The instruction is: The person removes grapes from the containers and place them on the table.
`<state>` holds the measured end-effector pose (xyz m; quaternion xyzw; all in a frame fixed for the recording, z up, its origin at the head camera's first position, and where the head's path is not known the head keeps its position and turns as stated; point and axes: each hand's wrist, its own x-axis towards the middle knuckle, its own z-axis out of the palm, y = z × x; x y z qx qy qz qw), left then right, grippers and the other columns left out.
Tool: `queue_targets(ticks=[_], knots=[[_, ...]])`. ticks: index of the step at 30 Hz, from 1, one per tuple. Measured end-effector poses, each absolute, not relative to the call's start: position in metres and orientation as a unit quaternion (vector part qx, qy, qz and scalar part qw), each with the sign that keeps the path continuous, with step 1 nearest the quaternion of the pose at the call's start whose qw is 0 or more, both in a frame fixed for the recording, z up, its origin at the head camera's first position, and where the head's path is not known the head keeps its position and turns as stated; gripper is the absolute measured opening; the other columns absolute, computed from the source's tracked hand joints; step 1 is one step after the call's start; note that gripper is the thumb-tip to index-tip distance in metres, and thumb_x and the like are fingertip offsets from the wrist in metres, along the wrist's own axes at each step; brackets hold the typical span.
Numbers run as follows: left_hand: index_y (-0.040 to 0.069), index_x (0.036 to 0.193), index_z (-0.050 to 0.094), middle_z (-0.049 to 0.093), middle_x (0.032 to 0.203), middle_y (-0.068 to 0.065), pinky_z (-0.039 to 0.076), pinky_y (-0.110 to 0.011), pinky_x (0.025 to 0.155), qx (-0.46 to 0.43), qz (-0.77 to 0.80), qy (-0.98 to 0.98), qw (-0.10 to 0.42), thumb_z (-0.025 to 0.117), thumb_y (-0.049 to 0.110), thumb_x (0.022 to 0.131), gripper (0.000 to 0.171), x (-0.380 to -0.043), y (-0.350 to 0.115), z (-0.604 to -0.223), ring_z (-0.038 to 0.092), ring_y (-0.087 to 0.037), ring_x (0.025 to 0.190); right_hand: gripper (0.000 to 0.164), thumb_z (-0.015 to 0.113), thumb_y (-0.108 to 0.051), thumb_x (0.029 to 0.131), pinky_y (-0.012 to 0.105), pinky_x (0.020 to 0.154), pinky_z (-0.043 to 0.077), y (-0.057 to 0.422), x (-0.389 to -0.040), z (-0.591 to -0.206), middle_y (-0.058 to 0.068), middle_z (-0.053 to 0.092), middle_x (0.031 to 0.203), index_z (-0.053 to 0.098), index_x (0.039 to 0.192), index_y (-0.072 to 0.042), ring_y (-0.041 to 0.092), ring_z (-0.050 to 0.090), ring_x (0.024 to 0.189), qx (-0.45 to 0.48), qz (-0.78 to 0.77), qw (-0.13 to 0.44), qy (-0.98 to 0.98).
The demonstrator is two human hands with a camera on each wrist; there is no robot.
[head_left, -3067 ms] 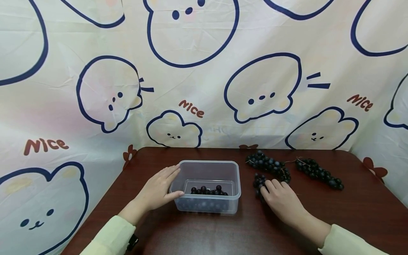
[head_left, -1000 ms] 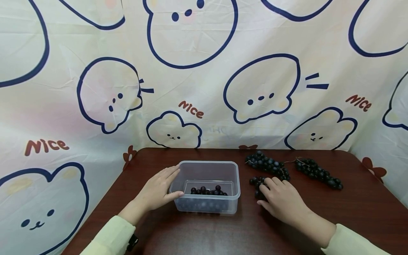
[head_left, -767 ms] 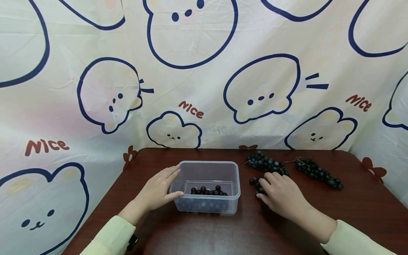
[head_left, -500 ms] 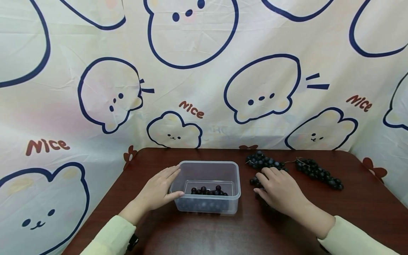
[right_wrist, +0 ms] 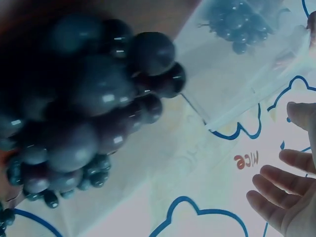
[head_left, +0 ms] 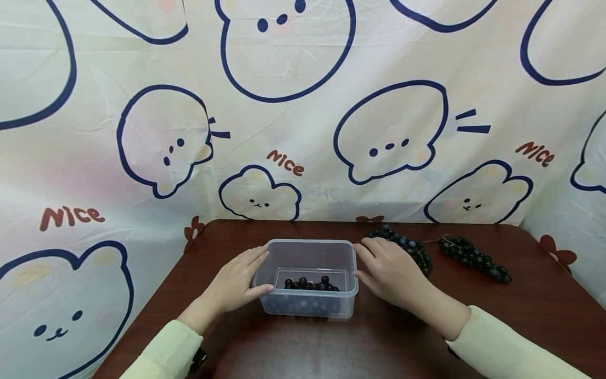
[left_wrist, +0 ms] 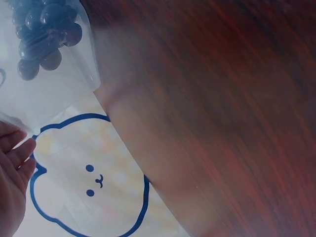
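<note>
A clear plastic container holds several loose dark grapes, also seen through its wall in the left wrist view. My left hand lies along its left side, straight fingers touching the rim and thumb at the front corner. At the right rim is my right hand; whether it touches is hard to tell. Nothing shows between its spread fingers in the right wrist view. A bunch of grapes looms close under that wrist, hidden by the hand in the head view.
Behind my right hand lies another grape bunch, and a further bunch rests to its right. The dark brown table meets a printed cloth at the back and sides.
My right hand has left the near grape bunch and moved left to the container's right rim. Earlier its fingers were on that bunch. My left hand and the container stay put.
</note>
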<state>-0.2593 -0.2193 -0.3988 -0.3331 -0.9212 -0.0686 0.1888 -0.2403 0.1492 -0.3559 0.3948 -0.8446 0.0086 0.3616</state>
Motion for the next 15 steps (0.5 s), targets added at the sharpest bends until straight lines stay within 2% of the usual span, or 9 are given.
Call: queue_targets(ticks=[9, 15], knots=[[-0.002, 0.138, 0.052, 0.042, 0.149, -0.014, 0.034, -0.047, 0.109, -0.335, -0.069, -0.919, 0.193, 0.059, 0.056, 0.088, 0.077, -0.261, -0.219, -0.400, 0.039, -0.030, 0.136, 0.055, 0.079, -0.035, 0.081, 0.042, 0.084, 0.053, 0.122, -0.245, -0.351, 0.017, 0.063, 0.111, 0.062, 0.119, 0.001, 0.030, 0.061, 0.100, 0.420, 0.014, 0.338, -0.842], [-0.001, 0.139, 0.051, 0.041, 0.149, -0.014, 0.032, -0.047, 0.110, -0.334, -0.071, -0.921, 0.190, 0.059, 0.055, 0.088, 0.076, -0.261, -0.220, -0.400, 0.037, -0.030, 0.137, 0.056, 0.076, -0.036, 0.084, 0.041, 0.087, 0.052, 0.103, -0.242, -0.348, 0.015, 0.062, 0.115, 0.061, 0.124, -0.001, 0.028, 0.060, 0.106, 0.430, 0.044, 0.283, -0.856]])
